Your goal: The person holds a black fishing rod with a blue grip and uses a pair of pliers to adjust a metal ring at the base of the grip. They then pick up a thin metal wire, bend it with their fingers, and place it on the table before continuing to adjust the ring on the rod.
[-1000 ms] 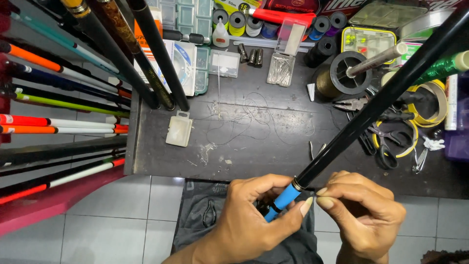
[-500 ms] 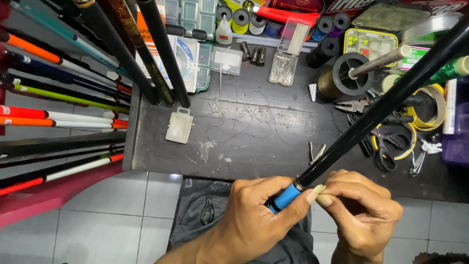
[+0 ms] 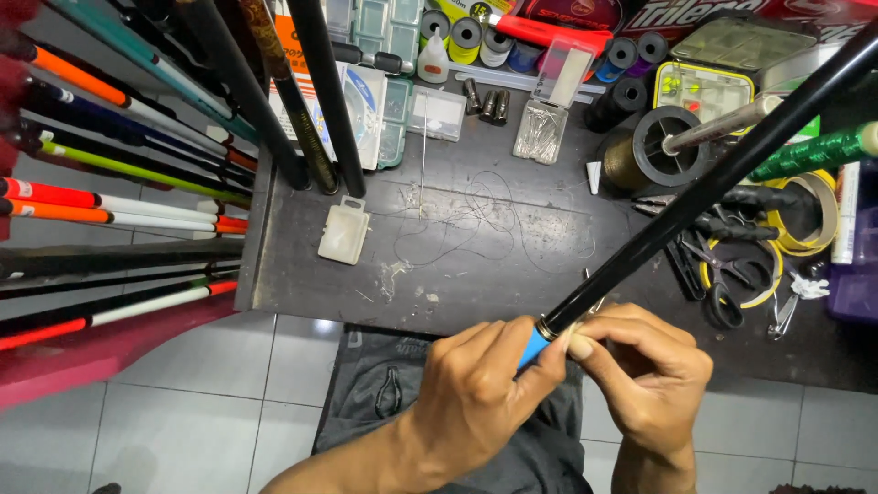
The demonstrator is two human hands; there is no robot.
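Note:
A long black rod [image 3: 704, 192] with a blue end section [image 3: 533, 346] runs from my hands up to the top right corner. My left hand [image 3: 480, 384] is wrapped around the blue end from below. My right hand [image 3: 640, 366] sits right beside it, fingertips pinched at the metal ring where blue meets black. Both hands hover just off the near edge of a dark worktable [image 3: 439, 274], above my grey shorts [image 3: 384, 393]. Thin loose line [image 3: 476, 210] curls across the tabletop.
Many coloured rods [image 3: 119, 183] lean and lie at the left. A small white box [image 3: 344, 230], thread spools [image 3: 457, 32], a wire reel [image 3: 663, 146], clear tackle boxes [image 3: 709, 87], scissors and pliers [image 3: 722, 265] and tape rolls crowd the table's back and right. White floor tiles lie below.
The hands and the rod's blue end have stayed nearly in place; my right fingers have shifted slightly at the ring. The view has tilted a little.

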